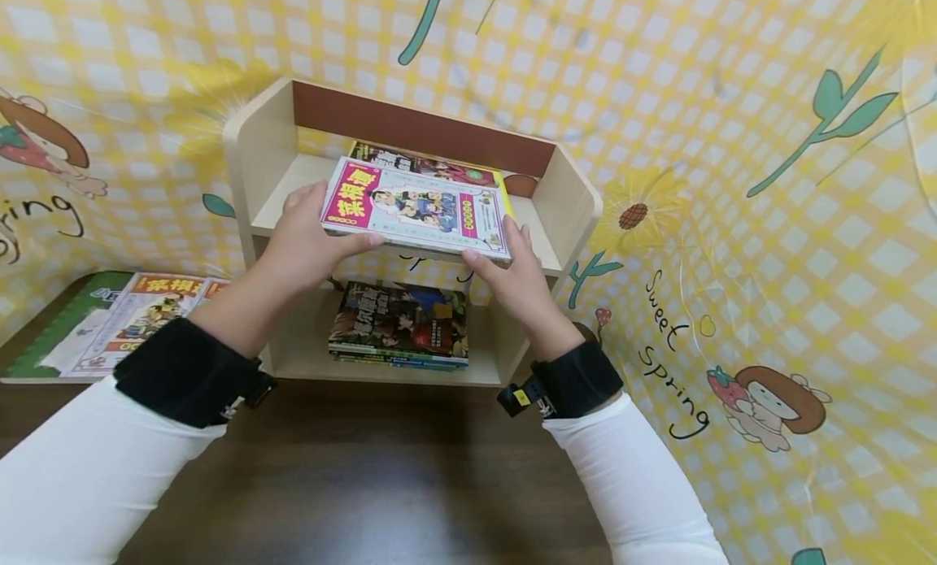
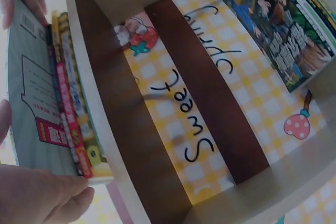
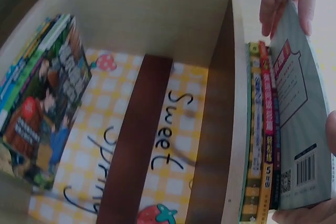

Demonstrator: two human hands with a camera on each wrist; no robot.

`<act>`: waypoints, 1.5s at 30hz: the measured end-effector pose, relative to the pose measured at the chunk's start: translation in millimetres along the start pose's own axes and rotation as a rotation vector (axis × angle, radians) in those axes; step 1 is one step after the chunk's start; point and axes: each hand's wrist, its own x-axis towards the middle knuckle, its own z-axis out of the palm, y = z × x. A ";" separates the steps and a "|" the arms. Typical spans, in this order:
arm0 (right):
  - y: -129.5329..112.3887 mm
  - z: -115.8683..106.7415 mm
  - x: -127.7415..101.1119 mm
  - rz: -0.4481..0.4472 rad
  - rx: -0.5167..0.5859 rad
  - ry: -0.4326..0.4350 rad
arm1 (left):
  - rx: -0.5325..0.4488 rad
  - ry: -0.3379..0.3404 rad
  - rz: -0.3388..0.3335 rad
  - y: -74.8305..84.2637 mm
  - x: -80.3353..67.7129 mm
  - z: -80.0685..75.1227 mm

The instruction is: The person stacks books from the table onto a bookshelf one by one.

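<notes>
Both hands hold a pale blue comic book (image 1: 420, 211) with a pink-and-yellow title, level over the upper shelf of a small wooden bookshelf (image 1: 265, 146). My left hand (image 1: 296, 236) grips its left end, thumb along the front edge. At the right front corner, my right hand (image 1: 518, 280) holds it between thumb and fingers. Behind and beneath it, other books (image 1: 439, 165) lie on the upper shelf. Their spines (image 3: 266, 114) show in the right wrist view, close against the held book's grey back cover (image 3: 302, 114). Some fingertips are hidden under the book.
A stack of dark-covered books (image 1: 403, 325) lies on the lower shelf. Left of the bookshelf are more comic books (image 1: 150, 313) and a green book (image 1: 37, 341). The bookshelf's side panels (image 1: 567, 203) rise at both ends. A yellow checked cloth (image 1: 703, 223) hangs behind and at right.
</notes>
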 end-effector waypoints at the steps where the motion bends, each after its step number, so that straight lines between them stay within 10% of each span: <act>1: -0.9 -1.1 2.1 -0.007 -0.039 -0.002 | 0.012 -0.005 0.009 0.0 2.5 -0.4; 13: -8.7 -13.2 31.5 0.052 -0.359 -0.078 | 0.065 -0.054 -0.018 1.6 27.4 2.8; 45: -17.2 -16.8 49.1 0.128 -0.197 -0.127 | 0.019 0.020 -0.057 2.3 41.4 6.9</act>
